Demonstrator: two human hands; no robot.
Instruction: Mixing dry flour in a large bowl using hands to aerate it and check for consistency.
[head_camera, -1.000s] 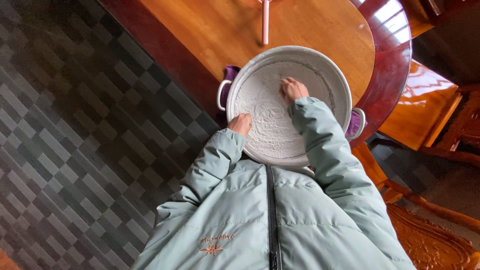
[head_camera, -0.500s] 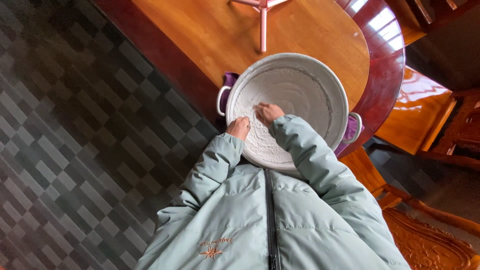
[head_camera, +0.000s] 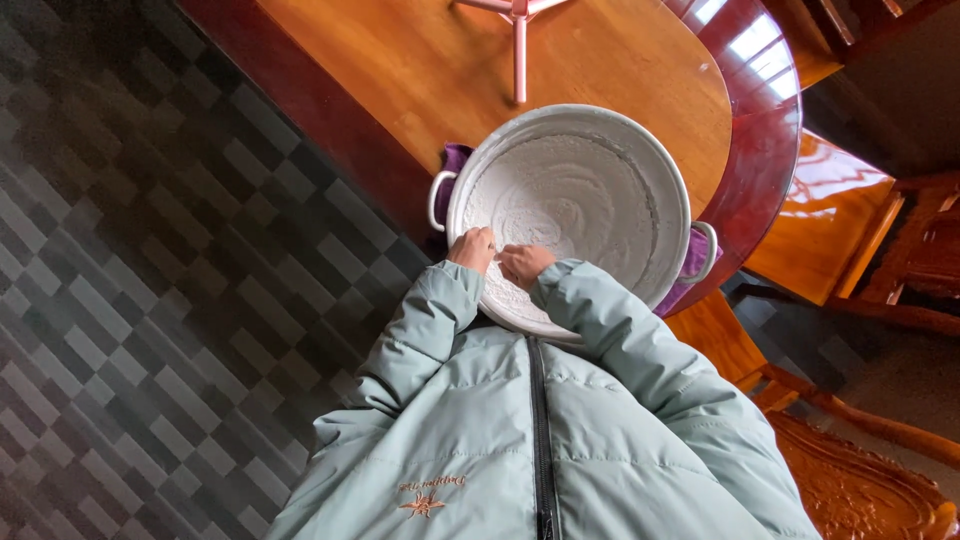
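Note:
A wide metal basin (head_camera: 672, 170) with two loop handles stands on a purple cloth (head_camera: 457, 158) at the near edge of a round wooden table (head_camera: 420, 60). It holds white flour (head_camera: 575, 195) marked with swirl tracks. My left hand (head_camera: 473, 248) grips the basin's near rim. Beside it, my right hand (head_camera: 524, 264) rests in the flour at the near side, fingers curled and dusted white. Pale green jacket sleeves cover both arms.
A pink stand leg (head_camera: 519, 50) lies on the table beyond the basin. A glossy wooden chair seat (head_camera: 830, 215) and carved wooden chairs (head_camera: 870, 480) stand to the right. Dark patterned floor tiles (head_camera: 150, 280) fill the left side.
My right hand swept through the flour from the far middle of the basin toward me, ending close beside my left hand. The left hand stayed on the rim.

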